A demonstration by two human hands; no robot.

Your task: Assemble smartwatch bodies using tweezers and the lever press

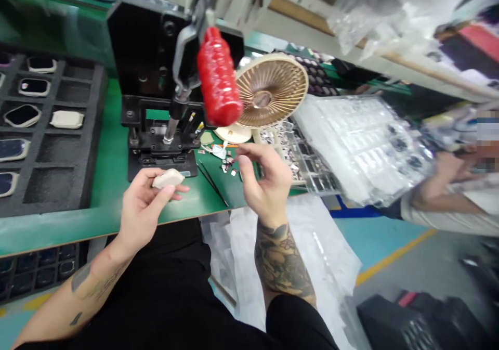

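My left hand (142, 204) holds a small cream watch case (168, 179) between thumb and fingers, in front of the black press (163, 147). Over the bench to the right, my right hand (267, 181) has its thumb and index finger brought close in a pinch; whatever is between the tips is too small to make out. Small dark and light pieces (228, 164) lie scattered just left of its fingertips. A pair of dark tweezers (212, 183) rests on the green bench (187, 204) between my hands. The press's red handle (219, 79) hangs above.
A black foam tray (95, 147) with several watches stands at left. A round fan (271, 90) is behind my right hand, beside a parts tray (268, 137) and stacked clear plastic trays (358, 142). A co-worker's arm (440, 189) shows at far right.
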